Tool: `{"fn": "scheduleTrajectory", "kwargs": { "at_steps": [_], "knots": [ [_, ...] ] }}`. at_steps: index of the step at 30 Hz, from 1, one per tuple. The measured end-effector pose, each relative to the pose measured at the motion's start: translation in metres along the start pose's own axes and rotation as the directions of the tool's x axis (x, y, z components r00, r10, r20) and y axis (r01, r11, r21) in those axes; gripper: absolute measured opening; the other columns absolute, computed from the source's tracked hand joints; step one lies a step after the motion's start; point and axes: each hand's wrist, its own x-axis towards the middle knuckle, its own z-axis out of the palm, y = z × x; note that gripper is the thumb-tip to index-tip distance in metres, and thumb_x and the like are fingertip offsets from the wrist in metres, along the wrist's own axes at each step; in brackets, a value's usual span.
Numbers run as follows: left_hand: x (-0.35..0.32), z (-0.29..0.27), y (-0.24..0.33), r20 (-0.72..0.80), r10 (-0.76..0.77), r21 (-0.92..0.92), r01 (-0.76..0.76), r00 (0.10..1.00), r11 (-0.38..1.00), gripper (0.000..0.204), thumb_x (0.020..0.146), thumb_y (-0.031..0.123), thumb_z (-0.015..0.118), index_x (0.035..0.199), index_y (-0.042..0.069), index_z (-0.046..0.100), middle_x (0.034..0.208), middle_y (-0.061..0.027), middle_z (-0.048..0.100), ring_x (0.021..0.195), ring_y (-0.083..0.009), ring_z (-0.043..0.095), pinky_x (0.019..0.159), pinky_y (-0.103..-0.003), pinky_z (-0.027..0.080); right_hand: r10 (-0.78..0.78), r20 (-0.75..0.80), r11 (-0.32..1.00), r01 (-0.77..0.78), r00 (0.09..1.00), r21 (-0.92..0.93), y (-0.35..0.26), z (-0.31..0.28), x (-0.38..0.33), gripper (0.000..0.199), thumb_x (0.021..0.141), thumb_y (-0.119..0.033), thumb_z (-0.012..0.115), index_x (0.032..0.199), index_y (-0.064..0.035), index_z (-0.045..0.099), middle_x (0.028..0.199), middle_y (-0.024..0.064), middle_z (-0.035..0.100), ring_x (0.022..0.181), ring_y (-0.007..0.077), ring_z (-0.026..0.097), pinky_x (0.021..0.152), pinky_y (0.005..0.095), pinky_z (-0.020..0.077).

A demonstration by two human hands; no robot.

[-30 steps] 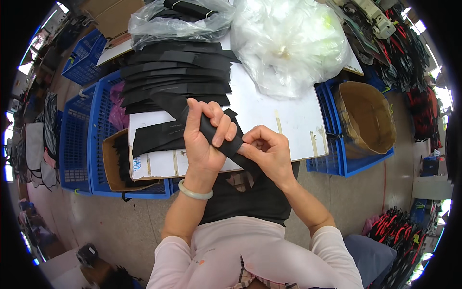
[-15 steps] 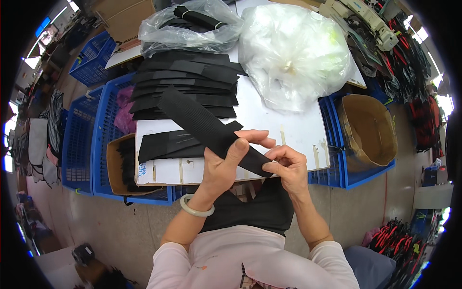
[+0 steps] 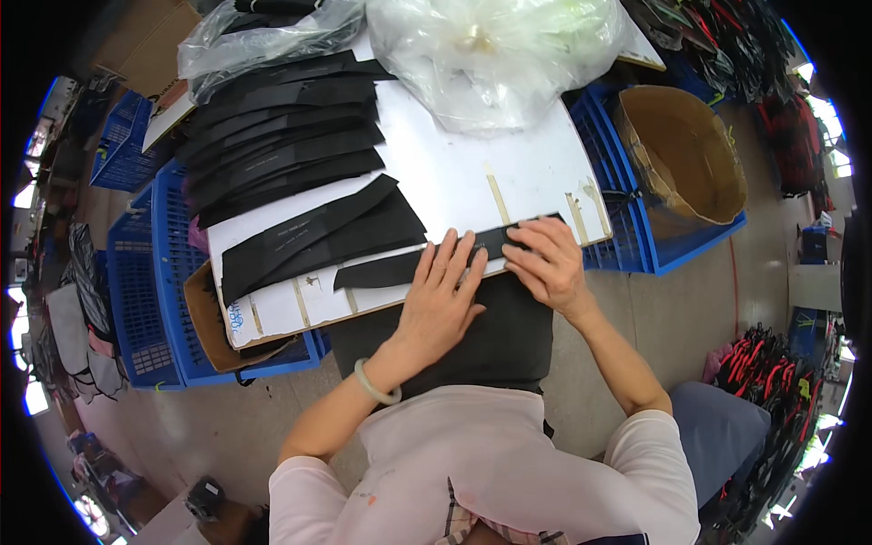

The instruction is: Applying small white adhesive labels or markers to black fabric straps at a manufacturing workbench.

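A black fabric strip (image 3: pixel 372 274) lies flat along the near edge of the white board table. My left hand (image 3: pixel 431 313), with a pale bangle at the wrist, rests on its middle, fingers stretched out and slightly spread. At the strip's right end my right hand (image 3: pixel 556 271) has bent fingers over it, with the thumb close to its near edge; the fingertips' grip is partly hidden. Left of the hands lies a small fan of black strips (image 3: pixel 318 234) with faint print. Behind it is a larger overlapping row of similar strips (image 3: pixel 282 145).
A clear plastic bag (image 3: pixel 263 54) and a large, full translucent bag (image 3: pixel 490 64) sit at the back. Blue crates (image 3: pixel 150 318) stand left of the table (image 3: pixel 454 173). To the right, another crate holds a cardboard-lined bin (image 3: pixel 677 154).
The strip, held up in both hands before, now lies on the table's near edge. My left hand has flattened onto it. The view has shifted, and the table appears turned.
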Motion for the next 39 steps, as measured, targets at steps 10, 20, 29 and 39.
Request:
{"fn": "scheduleTrajectory", "kwargs": {
  "at_steps": [10,20,29,39],
  "knots": [
    [0.004,0.015,0.008,-0.035,-0.056,0.087,0.059,0.998,0.994,0.069,0.075,0.01,0.075,0.138,0.007,0.048,0.145,-0.018,0.041,0.137,-0.0373,0.036,0.112,-0.051,0.028,0.107,-0.022,0.993,-0.108,0.994,-0.042,0.015,-0.006,-0.03,0.03,0.075,-0.02,0.077,0.103,-0.0111,0.072,0.117,0.0024,0.067,0.118,0.0248,0.057,0.102,0.0442,0.04],
    [0.006,0.027,0.021,-0.067,-0.094,0.096,0.1,0.993,0.99,0.067,0.077,0.008,0.072,0.139,0.007,0.048,0.149,-0.0123,0.04,0.138,-0.0388,0.033,0.114,-0.053,0.024,0.107,-0.105,0.994,-0.11,0.989,-0.024,0.018,-0.002,-0.037,0.026,0.075,-0.019,0.077,0.1,-0.0119,0.074,0.116,0.0013,0.068,0.115,0.0242,0.059,0.101,0.0434,0.0419],
    [0.005,0.058,0.031,-0.166,-0.111,0.245,0.15,0.98,0.958,0.077,0.072,0.011,0.075,0.141,0.004,0.043,0.148,-0.0203,0.037,0.139,-0.0458,0.03,0.111,-0.06,0.024,0.102,-0.12,0.995,-0.104,0.987,-0.01,0.019,0.003,-0.04,0.027,0.075,-0.019,0.078,0.101,-0.0145,0.074,0.115,0.0014,0.068,0.116,0.0244,0.059,0.102,0.044,0.041],
    [0.001,0.058,0.026,-0.206,-0.098,0.224,0.144,0.974,0.964,0.072,0.073,0.008,0.073,0.139,0.004,0.045,0.147,-0.0199,0.038,0.139,-0.0423,0.032,0.112,-0.056,0.025,0.103,-0.102,0.994,-0.105,0.989,-0.016,0.019,0.005,-0.04,0.026,0.074,-0.018,0.079,0.1,-0.0156,0.074,0.116,0.0014,0.068,0.117,0.0241,0.058,0.103,0.0449,0.0398]
  ]
}}
